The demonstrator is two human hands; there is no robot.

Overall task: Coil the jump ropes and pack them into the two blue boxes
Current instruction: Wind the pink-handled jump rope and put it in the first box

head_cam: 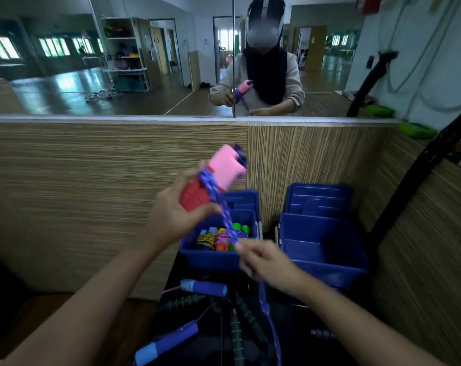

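1. I find no brand, label or writing that I can read on any item in view.
2. My left hand (171, 220) grips the pink-and-red handles (214, 180), fingers and thumb curled round their lower red part. The handles are held together, raised above the left blue box (218, 257), with their long axis tilted: pink ends point up, far and right, red ends down and near-left.
3. The purple rope (224, 210) crosses the handles and runs down and right to my right hand (263, 260).
4. My right hand pinches the purple rope between thumb and fingertips, just in front of the left blue box's near wall. Below this grip the rope hangs down toward the near edge of the frame.
5. The left blue box holds coiled ropes (218, 239) with blue, green and orange handles, standing roughly upright.
6. The right blue box (327, 257) stands just beside the left one; I see no contents in it.
7. On the dark counter (210, 347) near me lie loose ropes: blue-handled ones (168, 342) at left, black handles with green bands (236, 339) in the middle.
8. A mirror (118, 62) above the wooden wall shows the person's reflection.
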